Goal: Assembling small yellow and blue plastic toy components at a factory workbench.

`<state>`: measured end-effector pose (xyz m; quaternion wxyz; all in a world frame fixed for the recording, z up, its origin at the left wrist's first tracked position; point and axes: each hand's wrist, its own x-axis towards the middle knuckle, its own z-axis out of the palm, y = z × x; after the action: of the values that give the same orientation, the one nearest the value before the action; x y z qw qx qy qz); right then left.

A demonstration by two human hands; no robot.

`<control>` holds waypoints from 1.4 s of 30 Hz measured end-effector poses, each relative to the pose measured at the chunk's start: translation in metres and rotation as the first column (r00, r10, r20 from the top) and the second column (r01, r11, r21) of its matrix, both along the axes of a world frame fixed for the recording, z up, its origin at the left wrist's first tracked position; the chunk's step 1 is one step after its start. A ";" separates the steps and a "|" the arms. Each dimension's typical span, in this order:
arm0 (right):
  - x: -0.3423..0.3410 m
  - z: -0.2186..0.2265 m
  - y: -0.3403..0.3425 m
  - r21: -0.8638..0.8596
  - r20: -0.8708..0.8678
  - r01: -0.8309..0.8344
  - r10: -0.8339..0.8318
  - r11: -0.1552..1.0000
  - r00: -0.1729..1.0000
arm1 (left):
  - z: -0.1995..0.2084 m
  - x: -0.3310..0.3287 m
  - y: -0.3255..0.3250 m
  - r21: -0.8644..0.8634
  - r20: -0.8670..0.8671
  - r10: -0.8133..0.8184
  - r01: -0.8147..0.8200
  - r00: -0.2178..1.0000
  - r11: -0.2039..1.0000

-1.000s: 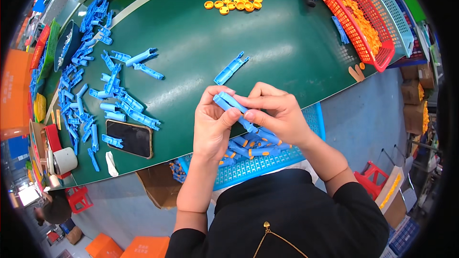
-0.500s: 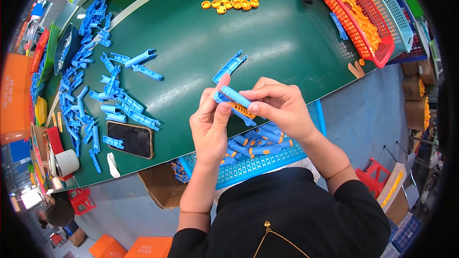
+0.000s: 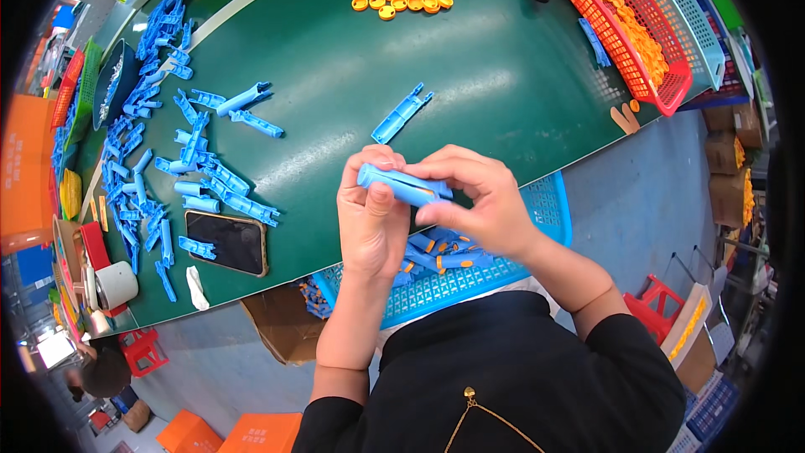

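A green desk is filling most of the view, with a long spread of loose blue half-shells lying along its left side. A light-blue basket is sitting below the near edge, carrying blue pieces with orange spots. At the far right, a red basket is holding orange parts. Between these, both hands are gripping one blue casing above the near edge of the desk: the left hand is pinching its left end with the thumb in front, while the right hand is closing fingers and thumb about its right end. A dark phone is lying to the left. The held casing is tilting slightly down to the right, its long seam showing a gap with orange inside. Just beyond the hands, a single half-shell is resting open side up. Farther off, small round orange caps are clustering.
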<state>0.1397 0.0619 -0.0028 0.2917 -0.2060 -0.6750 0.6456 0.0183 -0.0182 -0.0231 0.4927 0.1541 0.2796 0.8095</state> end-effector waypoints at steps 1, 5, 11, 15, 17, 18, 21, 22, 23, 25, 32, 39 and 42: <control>-0.001 0.000 -0.003 0.119 -0.020 0.085 -0.083 0.989 0.996 | 0.000 0.001 0.000 -0.001 0.001 -0.001 0.001 1.000 1.000; 0.005 -0.007 -0.004 0.394 0.033 0.137 -0.163 0.909 0.986 | 0.000 0.007 -0.003 -0.011 -0.109 0.055 -0.057 0.993 0.998; -0.002 0.000 0.005 0.484 -0.077 0.162 -0.143 0.860 0.987 | 0.001 0.003 -0.005 0.001 -0.363 0.134 -0.144 0.922 0.990; 0.005 0.009 -0.003 -0.541 -0.204 -0.013 -0.117 0.841 0.972 | -0.004 -0.005 -0.004 0.085 -0.521 0.204 -0.187 0.829 0.979; 0.009 0.006 0.005 -0.588 -0.169 -0.046 -0.068 0.807 0.983 | -0.005 -0.004 -0.005 0.123 -0.581 0.205 -0.163 0.788 0.979; 0.010 0.003 0.006 -0.656 -0.157 -0.065 -0.051 0.752 0.986 | -0.003 -0.002 -0.005 0.115 -0.591 0.214 -0.181 0.778 0.977; 0.011 -0.004 0.007 -0.687 -0.161 -0.089 -0.032 0.721 0.986 | -0.006 -0.001 -0.005 0.142 -0.623 0.229 -0.180 0.748 0.973; 0.011 -0.004 0.007 -0.653 -0.175 -0.094 -0.030 0.751 0.984 | -0.007 -0.001 -0.006 0.141 -0.624 0.229 -0.180 0.747 0.973; 0.011 -0.004 0.007 -0.653 -0.176 -0.094 -0.030 0.751 0.984 | -0.008 -0.001 -0.006 0.124 -0.615 0.233 -0.199 0.753 0.972; 0.008 0.000 0.004 -0.459 -0.077 -0.012 -0.027 0.888 0.997 | -0.009 0.001 -0.007 0.107 -0.606 0.237 -0.217 0.759 0.970; 0.008 0.000 0.001 0.145 0.016 0.035 -0.037 0.989 0.999 | 0.006 0.003 -0.004 -0.012 -0.240 0.126 -0.133 0.963 0.991; 0.008 -0.001 0.002 0.277 -0.020 0.097 -0.095 0.956 0.995 | -0.003 0.004 -0.008 0.016 -0.331 0.119 -0.121 0.936 0.993; 0.010 -0.003 0.002 0.397 -0.031 0.080 -0.073 0.914 0.997 | 0.004 0.007 -0.008 0.019 -0.371 0.150 -0.154 0.916 0.988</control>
<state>0.1499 0.0634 -0.0057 0.3577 -0.1636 -0.7814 0.4844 0.0249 -0.0260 -0.0194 0.3672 0.2799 0.3830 0.8000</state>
